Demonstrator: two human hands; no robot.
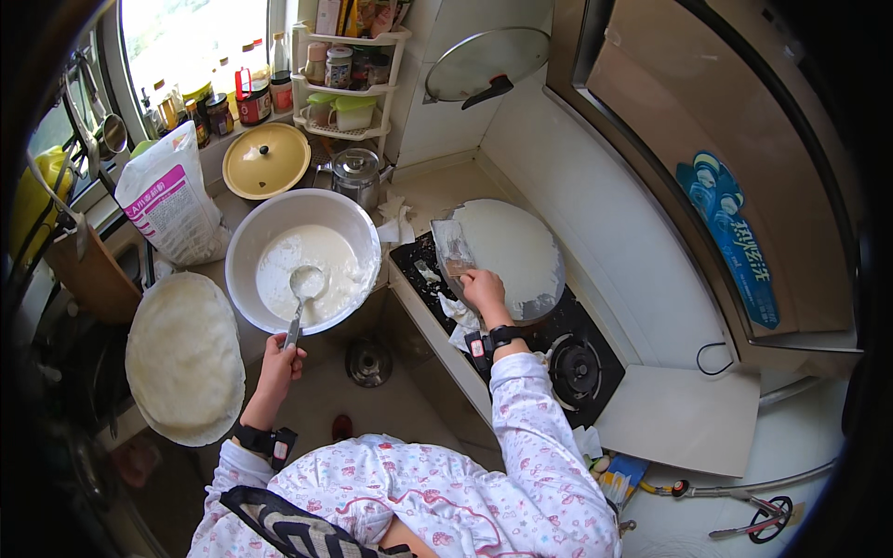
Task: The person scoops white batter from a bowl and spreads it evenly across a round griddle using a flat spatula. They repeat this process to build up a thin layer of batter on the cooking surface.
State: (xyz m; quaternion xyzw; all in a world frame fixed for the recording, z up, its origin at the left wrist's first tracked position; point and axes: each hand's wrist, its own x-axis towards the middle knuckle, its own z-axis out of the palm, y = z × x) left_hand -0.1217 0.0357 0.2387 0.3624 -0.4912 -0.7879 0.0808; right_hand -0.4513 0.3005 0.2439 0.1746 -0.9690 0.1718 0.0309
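My left hand (281, 366) grips the handle of a metal ladle (308, 282), whose bowl rests in white batter (279, 261) inside a large white basin (236, 259). My right hand (485, 293) is closed on the lower end of a flat scraper (453, 245) smeared with batter. The scraper lies at the left edge of a round griddle (551, 307), over a pale layer of batter (506, 244) that covers most of it. The griddle sits on a black gas stove (603, 342). Left of the basin lies a stack of thin round flatbreads (185, 356).
A flour bag (171, 202), a yellow lid (266, 160) and a glass pot (356, 174) stand behind the basin. Crumpled tissues (460, 317) lie by the griddle. A bare burner (575, 370) is near my right forearm. A glass lid (488, 63) hangs on the wall.
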